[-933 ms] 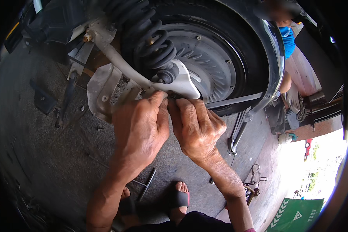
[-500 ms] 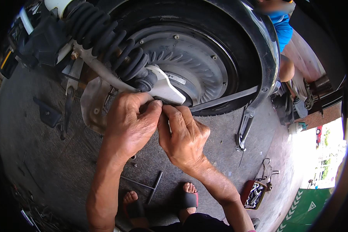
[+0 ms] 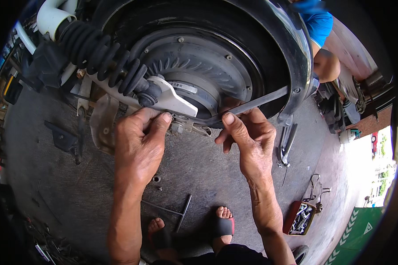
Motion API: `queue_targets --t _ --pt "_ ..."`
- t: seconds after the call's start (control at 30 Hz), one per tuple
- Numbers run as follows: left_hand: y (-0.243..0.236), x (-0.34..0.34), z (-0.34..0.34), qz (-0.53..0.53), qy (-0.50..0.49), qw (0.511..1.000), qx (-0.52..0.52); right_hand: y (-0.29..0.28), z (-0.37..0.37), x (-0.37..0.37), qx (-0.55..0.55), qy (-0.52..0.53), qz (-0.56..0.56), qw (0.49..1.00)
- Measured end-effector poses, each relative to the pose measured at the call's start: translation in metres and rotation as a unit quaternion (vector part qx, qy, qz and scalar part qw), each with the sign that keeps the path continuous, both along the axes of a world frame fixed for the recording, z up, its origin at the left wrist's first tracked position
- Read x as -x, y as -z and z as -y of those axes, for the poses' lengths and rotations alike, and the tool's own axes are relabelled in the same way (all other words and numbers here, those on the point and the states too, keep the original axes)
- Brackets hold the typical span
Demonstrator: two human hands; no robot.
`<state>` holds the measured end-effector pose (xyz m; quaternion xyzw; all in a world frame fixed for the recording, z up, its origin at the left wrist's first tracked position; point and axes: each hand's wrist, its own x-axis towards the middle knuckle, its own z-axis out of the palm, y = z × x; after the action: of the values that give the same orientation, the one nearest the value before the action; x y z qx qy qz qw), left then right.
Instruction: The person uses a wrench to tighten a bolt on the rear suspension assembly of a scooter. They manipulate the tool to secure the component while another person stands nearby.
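Observation:
My left hand [image 3: 136, 150] pinches at the lower edge of a white bracket [image 3: 183, 104], beside an axle nut [image 3: 177, 127]; what is between its fingertips is unclear. My right hand [image 3: 254, 145] has its thumb and fingers on a flat metal bar [image 3: 267, 98] that runs from the black mudguard [image 3: 298, 66] toward that bracket. Behind both hands is the wheel's grey hub [image 3: 199, 66] inside a black tyre. A coil shock absorber [image 3: 90, 48] meets the bracket's upper part.
Tools [image 3: 287, 141] lie right of the wheel, a red box of bolts [image 3: 301, 218] below them. A T-handle wrench [image 3: 183, 212] is near my feet [image 3: 223, 221]. A co-worker in blue [image 3: 316, 24] is at upper right. A green sign [image 3: 358, 225] stands lower right.
My hands have moved apart: the right went rightward along the bar, and the left stays at the bracket. The view has shifted, showing more of the shock absorber's white upper part.

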<state>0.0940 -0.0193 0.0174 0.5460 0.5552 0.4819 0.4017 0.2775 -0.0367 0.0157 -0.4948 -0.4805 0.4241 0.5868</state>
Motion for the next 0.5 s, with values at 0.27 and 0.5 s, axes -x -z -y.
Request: queue_targets --t 0.27,0.5 --pt "-0.001 -0.009 0.008 -0.062 -0.035 0.996 -0.055 -0.002 -0.004 0.004 -0.002 -0.003 -0.037 0.999" --pt "0.005 -0.016 0.011 -0.079 -0.083 0.989 -0.093 -0.005 -0.003 0.001 0.006 -0.001 -0.009 1.000"
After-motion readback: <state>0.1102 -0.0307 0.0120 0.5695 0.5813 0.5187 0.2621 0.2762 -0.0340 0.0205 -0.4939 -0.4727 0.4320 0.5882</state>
